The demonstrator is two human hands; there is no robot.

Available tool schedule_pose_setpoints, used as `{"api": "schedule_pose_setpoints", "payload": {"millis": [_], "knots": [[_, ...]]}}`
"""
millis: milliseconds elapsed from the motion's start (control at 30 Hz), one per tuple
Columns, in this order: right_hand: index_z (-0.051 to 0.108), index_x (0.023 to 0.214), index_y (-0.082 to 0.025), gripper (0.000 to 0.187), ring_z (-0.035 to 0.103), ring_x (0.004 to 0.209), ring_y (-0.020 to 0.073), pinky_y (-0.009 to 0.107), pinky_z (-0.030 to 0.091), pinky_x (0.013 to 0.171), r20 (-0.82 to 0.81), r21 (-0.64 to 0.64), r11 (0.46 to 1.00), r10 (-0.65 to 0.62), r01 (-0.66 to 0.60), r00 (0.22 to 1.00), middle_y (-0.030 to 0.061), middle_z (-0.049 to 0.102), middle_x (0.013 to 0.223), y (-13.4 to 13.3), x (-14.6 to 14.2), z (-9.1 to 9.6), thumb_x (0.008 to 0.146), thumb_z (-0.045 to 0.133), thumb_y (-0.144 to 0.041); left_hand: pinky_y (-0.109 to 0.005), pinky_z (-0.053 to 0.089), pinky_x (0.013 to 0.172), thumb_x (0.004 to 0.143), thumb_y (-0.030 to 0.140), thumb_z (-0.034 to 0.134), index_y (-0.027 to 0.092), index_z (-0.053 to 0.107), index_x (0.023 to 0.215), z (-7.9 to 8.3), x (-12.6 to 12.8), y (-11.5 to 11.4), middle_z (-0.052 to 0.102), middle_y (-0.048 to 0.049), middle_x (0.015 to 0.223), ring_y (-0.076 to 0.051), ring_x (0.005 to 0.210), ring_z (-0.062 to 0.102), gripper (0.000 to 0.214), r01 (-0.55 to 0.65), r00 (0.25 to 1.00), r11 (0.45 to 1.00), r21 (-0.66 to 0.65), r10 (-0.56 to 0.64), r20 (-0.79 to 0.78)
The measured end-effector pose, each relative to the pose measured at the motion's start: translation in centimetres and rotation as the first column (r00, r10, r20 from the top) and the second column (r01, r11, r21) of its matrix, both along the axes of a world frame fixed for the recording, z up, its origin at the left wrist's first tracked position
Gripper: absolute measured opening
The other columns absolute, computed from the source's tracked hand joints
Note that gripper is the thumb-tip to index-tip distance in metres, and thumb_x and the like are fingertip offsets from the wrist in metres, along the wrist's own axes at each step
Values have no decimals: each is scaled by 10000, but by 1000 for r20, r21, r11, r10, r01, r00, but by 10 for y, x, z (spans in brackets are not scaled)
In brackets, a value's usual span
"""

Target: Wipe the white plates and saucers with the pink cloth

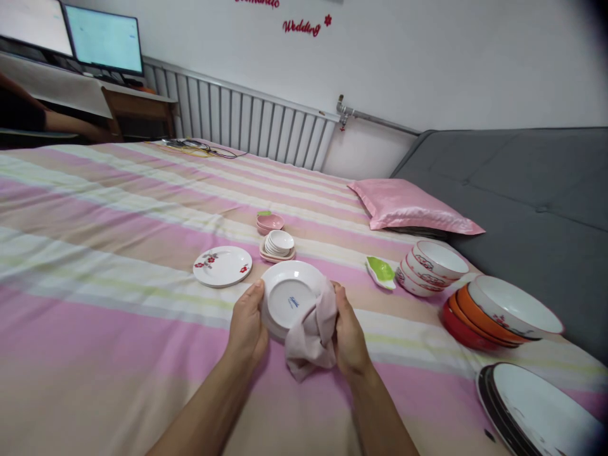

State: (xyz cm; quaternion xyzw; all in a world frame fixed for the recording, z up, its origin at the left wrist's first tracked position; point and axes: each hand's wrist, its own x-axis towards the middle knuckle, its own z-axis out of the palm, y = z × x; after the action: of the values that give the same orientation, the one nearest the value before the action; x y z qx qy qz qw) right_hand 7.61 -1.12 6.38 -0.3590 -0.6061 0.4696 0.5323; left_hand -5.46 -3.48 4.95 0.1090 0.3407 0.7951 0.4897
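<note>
Between my hands is a white plate, its underside with a blue maker's mark turned up toward me. My left hand grips the plate's left rim, thumb on top. At the right rim my right hand is closed on a pale pink cloth, which drapes over the plate's right side and hangs below it. Just to the left, a white plate with red flowers lies on the striped bedsheet. Beyond the held plate sits a stack of small white dishes, with pink bowls behind.
To the right stand a green leaf-shaped dish, stacked flowered bowls, larger orange and white bowls and stacked plates. A pink pillow leans near the grey headboard. Cables lie at the far edge; a person's arm shows left.
</note>
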Motion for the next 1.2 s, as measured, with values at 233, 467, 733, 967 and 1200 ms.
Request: {"api": "schedule_pose_setpoints", "payload": {"millis": [233, 467, 733, 967, 1200], "knots": [[528, 1130, -231, 332, 591, 866, 169, 235, 463, 698, -295, -331, 869, 275, -368, 915, 21, 632, 973, 2, 14, 9, 821, 533, -355, -208, 483, 647, 728, 281, 679, 135, 668, 870, 4, -2, -2, 678, -21, 772, -140, 728, 617, 204, 9, 1000, 1000, 14, -9, -28], [512, 1004, -239, 181, 531, 820, 124, 218, 408, 742, -103, -136, 965, 210, -223, 972, -15, 562, 877, 3, 15, 7, 897, 459, -376, -180, 405, 547, 785, 408, 616, 140, 645, 872, 4, -3, -9, 615, -2, 700, -102, 622, 527, 283, 166, 943, 986, -4, -160, -291], [463, 893, -218, 198, 463, 679, 116, 225, 361, 640, 382, 105, 976, 137, -190, 914, -35, 482, 746, -1, 26, 15, 943, 341, -365, -178, 278, 484, 835, 438, 522, 147, 522, 667, 3, -8, -15, 442, 36, 585, -78, 533, 369, 336, 345, 731, 931, -119, -346, -589], [453, 826, -211, 197, 475, 688, 143, 255, 336, 642, 650, 222, 947, 35, -234, 759, -9, 517, 754, -13, 20, 23, 940, 327, -310, -200, 288, 525, 846, 422, 495, 138, 544, 668, 11, -7, -18, 439, 17, 636, -101, 589, 367, 338, 459, 524, 877, -142, -396, -754], [489, 849, -200, 195, 482, 677, 127, 227, 369, 633, 504, 164, 963, 104, -213, 858, -13, 522, 745, -9, 22, 25, 926, 378, -340, -186, 282, 474, 802, 424, 568, 136, 547, 616, 9, -5, -18, 457, 31, 565, -83, 523, 373, 343, 393, 701, 915, -94, -365, -613]]}}
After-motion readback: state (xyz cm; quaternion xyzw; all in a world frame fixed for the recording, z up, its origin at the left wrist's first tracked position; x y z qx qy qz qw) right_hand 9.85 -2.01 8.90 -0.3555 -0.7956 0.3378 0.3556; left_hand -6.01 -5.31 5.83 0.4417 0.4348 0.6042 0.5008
